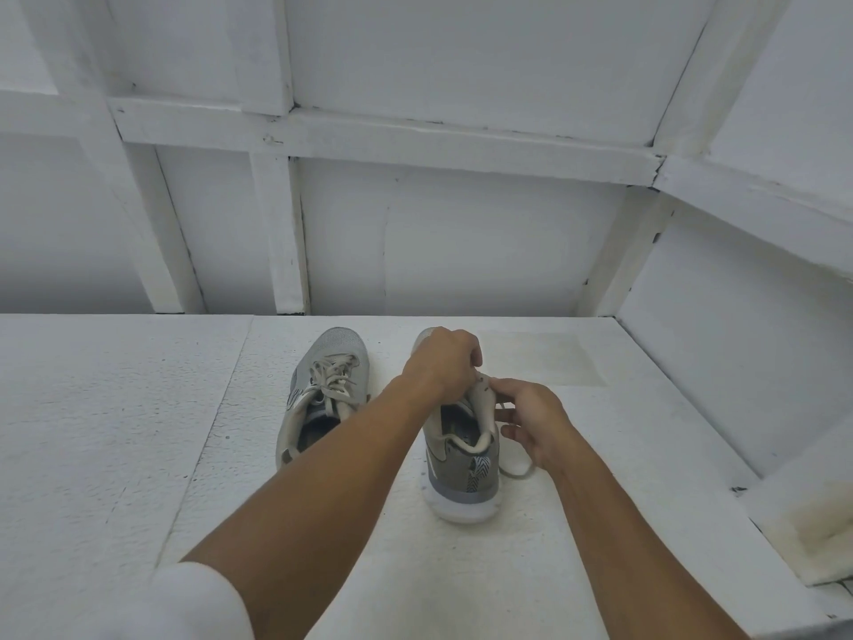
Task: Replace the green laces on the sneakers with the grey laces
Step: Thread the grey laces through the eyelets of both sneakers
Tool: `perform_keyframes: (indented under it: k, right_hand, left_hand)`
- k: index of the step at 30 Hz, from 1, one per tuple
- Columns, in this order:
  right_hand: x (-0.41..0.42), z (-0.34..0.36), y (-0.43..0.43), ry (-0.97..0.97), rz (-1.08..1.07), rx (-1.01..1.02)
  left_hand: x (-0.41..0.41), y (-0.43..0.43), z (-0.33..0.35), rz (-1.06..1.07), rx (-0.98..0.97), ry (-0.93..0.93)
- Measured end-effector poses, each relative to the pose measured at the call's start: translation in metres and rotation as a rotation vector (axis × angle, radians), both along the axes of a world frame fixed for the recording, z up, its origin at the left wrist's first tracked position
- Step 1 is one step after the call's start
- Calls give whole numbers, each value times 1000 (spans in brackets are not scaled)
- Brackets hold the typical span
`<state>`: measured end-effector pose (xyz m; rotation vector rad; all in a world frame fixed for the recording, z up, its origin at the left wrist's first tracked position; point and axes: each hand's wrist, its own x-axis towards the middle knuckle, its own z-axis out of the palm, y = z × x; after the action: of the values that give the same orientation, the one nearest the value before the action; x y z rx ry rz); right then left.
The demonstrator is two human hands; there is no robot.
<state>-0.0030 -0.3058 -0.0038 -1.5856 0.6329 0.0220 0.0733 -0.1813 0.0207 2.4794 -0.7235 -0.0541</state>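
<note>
Sneakers, two in all, stand side by side on a white table [115,408], toes toward a panelled white wall [461,233]. The left sneaker [323,385] is fully laced in pale cord. Over the right sneaker [461,473], the left hand [445,364] curls down and grips the upper near the tongue, hiding its eyelets and most of the toe. The right hand [531,422] pinches one pale lace [517,471], which loops onto the table beside the heel. The left forearm crosses the left sneaker's heel. One white sleeve [198,602] shows.
</note>
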Motion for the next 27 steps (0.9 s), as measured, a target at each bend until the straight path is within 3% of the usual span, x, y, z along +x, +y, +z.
perform_keyframes:
  k: [9, 21, 27]
  right_hand:
    - [-2, 5, -3, 9, 64, 8]
    - [1, 1, -6, -4, 62, -7]
    - [-1, 1, -6, 1, 119, -55]
  left_hand:
    - [-4, -5, -7, 33, 63, -77]
    - [6, 3, -6, -56, -39, 39]
    - [6, 0, -8, 18, -101, 65]
